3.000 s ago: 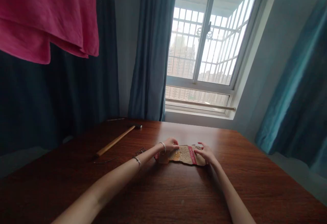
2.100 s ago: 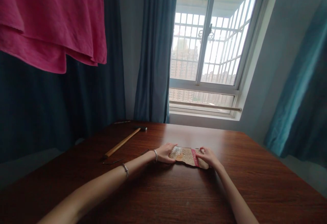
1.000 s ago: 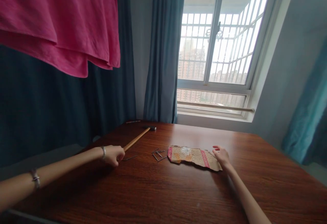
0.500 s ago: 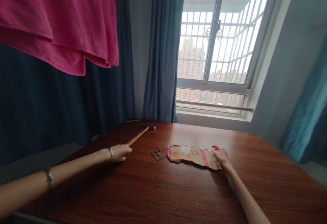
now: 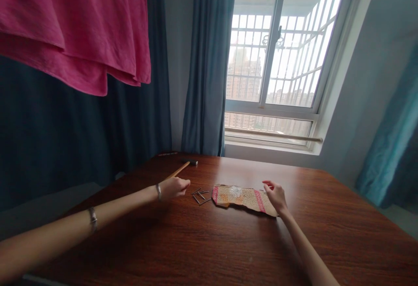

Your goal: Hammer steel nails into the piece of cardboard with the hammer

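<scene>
My left hand is just left of a small pile of nails, fingers curled together, with nothing visible in them. Behind it lies a hammer, its wooden handle partly hidden by the hand and its dark head pointing away from me. To the right of the nails, a torn piece of cardboard with pink bands and many small holes lies flat. My right hand is over its right end, fingers loosely bent and apart, holding nothing. Whether it touches the cardboard I cannot tell.
The brown wooden table reaches back to the wall beneath a barred window. A pink cloth hangs at the upper left in front of dark blue curtains. Another curtain hangs at the right.
My left hand has moved right from the end of the hammer handle toward the nails; the hammer stays lying there. My right hand has shifted slightly left over the cardboard.
</scene>
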Motion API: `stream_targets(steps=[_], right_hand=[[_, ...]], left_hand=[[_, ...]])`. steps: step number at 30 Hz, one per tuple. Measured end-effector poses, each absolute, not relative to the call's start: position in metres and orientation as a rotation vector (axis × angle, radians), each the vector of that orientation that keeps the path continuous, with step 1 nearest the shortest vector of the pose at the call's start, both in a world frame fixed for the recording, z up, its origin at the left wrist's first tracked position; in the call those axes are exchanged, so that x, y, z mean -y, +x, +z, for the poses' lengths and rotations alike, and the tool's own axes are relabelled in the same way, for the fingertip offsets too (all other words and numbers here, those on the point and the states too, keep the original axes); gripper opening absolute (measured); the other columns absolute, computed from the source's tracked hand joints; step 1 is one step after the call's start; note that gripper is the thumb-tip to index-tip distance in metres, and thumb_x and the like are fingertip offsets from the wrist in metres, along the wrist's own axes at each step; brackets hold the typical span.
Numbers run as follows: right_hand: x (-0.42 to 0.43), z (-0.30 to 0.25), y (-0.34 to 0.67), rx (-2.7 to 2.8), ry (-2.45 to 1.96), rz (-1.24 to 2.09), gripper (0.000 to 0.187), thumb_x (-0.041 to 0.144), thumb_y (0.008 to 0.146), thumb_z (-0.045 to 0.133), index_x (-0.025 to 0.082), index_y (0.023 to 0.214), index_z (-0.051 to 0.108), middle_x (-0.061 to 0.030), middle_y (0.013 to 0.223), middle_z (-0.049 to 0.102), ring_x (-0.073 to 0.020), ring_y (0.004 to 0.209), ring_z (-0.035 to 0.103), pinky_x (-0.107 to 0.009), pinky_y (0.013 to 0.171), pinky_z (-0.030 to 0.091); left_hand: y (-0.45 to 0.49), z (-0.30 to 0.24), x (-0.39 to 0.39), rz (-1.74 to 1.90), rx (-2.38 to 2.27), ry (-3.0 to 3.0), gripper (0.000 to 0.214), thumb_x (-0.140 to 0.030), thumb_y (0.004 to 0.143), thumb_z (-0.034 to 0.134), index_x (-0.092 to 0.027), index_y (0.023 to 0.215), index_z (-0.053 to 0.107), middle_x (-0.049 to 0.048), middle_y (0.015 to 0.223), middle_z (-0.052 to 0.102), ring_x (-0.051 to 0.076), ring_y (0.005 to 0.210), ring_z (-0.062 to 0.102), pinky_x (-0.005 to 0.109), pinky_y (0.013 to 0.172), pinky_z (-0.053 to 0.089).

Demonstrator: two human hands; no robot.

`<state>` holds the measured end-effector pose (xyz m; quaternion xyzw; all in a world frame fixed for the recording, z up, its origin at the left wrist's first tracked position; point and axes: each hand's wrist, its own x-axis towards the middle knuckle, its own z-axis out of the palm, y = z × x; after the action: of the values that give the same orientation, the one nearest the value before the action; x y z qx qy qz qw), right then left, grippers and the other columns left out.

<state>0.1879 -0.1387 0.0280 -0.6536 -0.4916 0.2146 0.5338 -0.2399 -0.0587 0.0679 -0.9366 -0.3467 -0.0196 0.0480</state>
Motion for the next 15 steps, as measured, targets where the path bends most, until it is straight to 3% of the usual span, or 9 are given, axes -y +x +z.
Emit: stream_targets(steps=[4, 9, 12, 15], right_hand=[[0.148, 0.030, 0.124, 1.167, -1.372, 0.891, 0.027, 0.034, 0.065, 0.055, 0.015, 0.080, 0.066, -0.0041, 0.066, 0.061, -0.0099, 0.045, 0.047, -0.023, 0.042, 0.036], [0.163, 0.020, 0.062, 1.055, -1.181, 1.238, 0.032, 0.043, 0.065, 0.061, 0.013, 0.078, 0.066, -0.0028, 0.061, 0.060, -0.0062, 0.044, 0.046, -0.018, 0.040, 0.034], [0.165, 0.013, 0.053, 0.749, -0.916, 1.523, 0.030, 0.040, 0.061, 0.069, 0.014, 0.073, 0.063, 0.0005, 0.058, 0.057, -0.0039, 0.043, 0.044, -0.015, 0.040, 0.032], [0.163, 0.008, 0.053, 0.577, -0.816, 1.600, 0.027, 0.034, 0.056, 0.075, 0.015, 0.066, 0.058, 0.0025, 0.055, 0.056, -0.0036, 0.042, 0.044, -0.015, 0.040, 0.031]], left_hand=[[-0.191, 0.071, 0.066, -0.219, 0.736, -2.791, 0.017, -0.016, 0.084, 0.034, -0.015, 0.079, 0.051, 0.0029, 0.071, 0.055, 0.013, 0.062, 0.053, 0.022, 0.059, 0.039], [-0.138, 0.074, 0.080, -0.346, 0.216, -2.707, 0.024, -0.020, 0.088, 0.031, -0.015, 0.080, 0.052, 0.0035, 0.070, 0.054, 0.011, 0.061, 0.050, 0.020, 0.053, 0.038], [-0.116, 0.071, 0.088, -0.421, 0.017, -2.649, 0.024, -0.024, 0.089, 0.032, -0.016, 0.083, 0.054, 0.0030, 0.068, 0.053, 0.010, 0.058, 0.048, 0.021, 0.050, 0.038], [-0.104, 0.065, 0.092, -0.495, -0.088, -2.610, 0.024, -0.024, 0.089, 0.033, -0.016, 0.081, 0.055, 0.0027, 0.067, 0.052, 0.010, 0.057, 0.047, 0.021, 0.049, 0.037]])
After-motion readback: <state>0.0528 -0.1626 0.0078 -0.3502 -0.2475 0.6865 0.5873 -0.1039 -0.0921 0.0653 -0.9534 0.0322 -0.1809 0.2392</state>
